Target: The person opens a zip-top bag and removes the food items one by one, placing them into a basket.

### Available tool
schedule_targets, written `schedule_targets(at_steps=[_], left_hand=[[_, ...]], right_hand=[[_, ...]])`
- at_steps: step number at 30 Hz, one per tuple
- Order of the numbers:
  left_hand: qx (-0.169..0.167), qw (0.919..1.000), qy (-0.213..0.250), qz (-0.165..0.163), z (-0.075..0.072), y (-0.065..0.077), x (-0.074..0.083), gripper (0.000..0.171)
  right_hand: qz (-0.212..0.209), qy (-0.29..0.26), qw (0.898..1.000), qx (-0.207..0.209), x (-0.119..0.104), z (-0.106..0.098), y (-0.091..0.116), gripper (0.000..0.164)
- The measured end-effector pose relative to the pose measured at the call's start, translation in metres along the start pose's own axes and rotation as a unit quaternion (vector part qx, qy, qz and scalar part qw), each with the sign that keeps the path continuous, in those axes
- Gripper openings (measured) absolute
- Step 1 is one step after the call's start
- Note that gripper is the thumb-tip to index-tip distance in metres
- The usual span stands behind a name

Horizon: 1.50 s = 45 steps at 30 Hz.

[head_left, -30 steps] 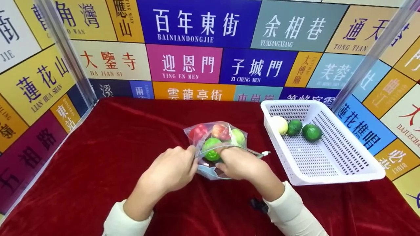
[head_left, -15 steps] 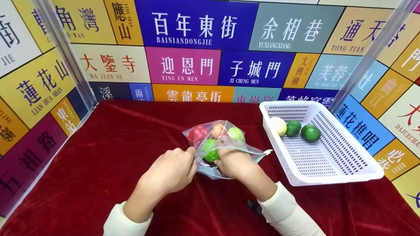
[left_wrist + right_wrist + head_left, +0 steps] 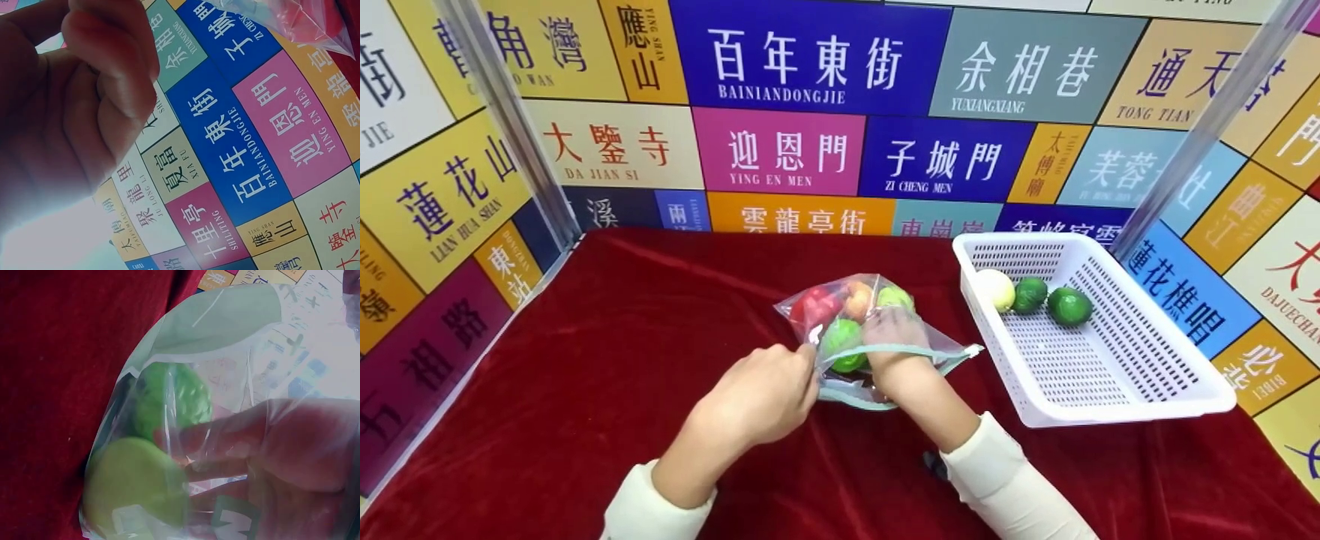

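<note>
In the head view, a clear zip bag (image 3: 825,330) lies on the red cloth with its mouth toward me. Through its film show a red fruit (image 3: 812,306), an orange-red one (image 3: 858,298), a pale green one (image 3: 894,297) and a bumpy bright green one (image 3: 843,341). My left hand (image 3: 769,394) grips the bag's left edge at the mouth. My right hand (image 3: 898,345) is inside the bag. In the right wrist view, its extended fingers (image 3: 225,439) lie against the bumpy green fruit (image 3: 174,396) and near a smooth yellow-green one (image 3: 135,484).
On the right stands a white perforated basket (image 3: 1072,375) holding a pale round fruit (image 3: 994,290) and two dark green ones (image 3: 1069,307). A small black object (image 3: 936,463) lies partly behind my right sleeve. Printed panels (image 3: 817,52) wall the table's back and sides.
My right hand has slid deeper into the bag, and the bag's mouth now lies over its wrist. The left hand keeps its grip, moving slightly right.
</note>
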<state>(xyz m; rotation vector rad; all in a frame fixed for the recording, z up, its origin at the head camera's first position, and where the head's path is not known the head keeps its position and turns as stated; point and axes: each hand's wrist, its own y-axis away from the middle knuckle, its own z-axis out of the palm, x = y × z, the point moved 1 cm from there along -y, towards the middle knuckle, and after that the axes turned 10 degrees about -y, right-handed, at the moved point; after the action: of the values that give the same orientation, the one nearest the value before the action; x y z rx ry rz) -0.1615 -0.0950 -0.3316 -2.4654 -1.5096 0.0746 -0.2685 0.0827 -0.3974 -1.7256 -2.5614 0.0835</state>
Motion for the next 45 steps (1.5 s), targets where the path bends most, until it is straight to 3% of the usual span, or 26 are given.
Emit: schedule_targets(at_steps=[4, 19, 29, 32, 36, 39, 42, 45], left_hand=[[-0.001, 1.0000, -0.001, -0.001, 0.001, 0.000, 0.000, 0.017], [-0.020, 0.9998, 0.006, -0.007, 0.000, 0.001, -0.001, 0.018], [-0.028, 0.9994, 0.010, -0.018, 0.001, 0.000, -0.001, 0.016], [-0.024, 0.9995, 0.012, -0.018, 0.000, 0.000, -0.002, 0.016], [-0.021, 0.9995, 0.015, -0.021, -0.002, 0.001, -0.003, 0.017], [-0.016, 0.9994, 0.016, -0.026, -0.003, 0.002, -0.004, 0.017], [-0.010, 0.9995, 0.017, -0.025, -0.003, 0.002, -0.005, 0.017], [-0.009, 0.9996, 0.018, -0.021, -0.003, 0.002, -0.005, 0.017]], right_hand=[[-0.001, 0.019, 1.000, -0.008, 0.000, 0.002, -0.002, 0.036], [0.000, -0.002, 0.999, -0.034, 0.002, 0.001, 0.002, 0.044], [-0.025, -0.014, 1.000, 0.006, -0.001, -0.005, 0.010, 0.025], [-0.038, -0.014, 0.999, 0.019, -0.002, -0.009, 0.015, 0.030], [-0.041, -0.031, 0.999, -0.002, -0.004, -0.016, 0.023, 0.047], [-0.045, -0.050, 0.998, -0.012, -0.006, -0.021, 0.030, 0.037], [-0.038, -0.082, 0.996, -0.021, -0.008, -0.026, 0.037, 0.014], [-0.020, -0.111, 0.993, -0.036, -0.010, -0.032, 0.042, 0.015]])
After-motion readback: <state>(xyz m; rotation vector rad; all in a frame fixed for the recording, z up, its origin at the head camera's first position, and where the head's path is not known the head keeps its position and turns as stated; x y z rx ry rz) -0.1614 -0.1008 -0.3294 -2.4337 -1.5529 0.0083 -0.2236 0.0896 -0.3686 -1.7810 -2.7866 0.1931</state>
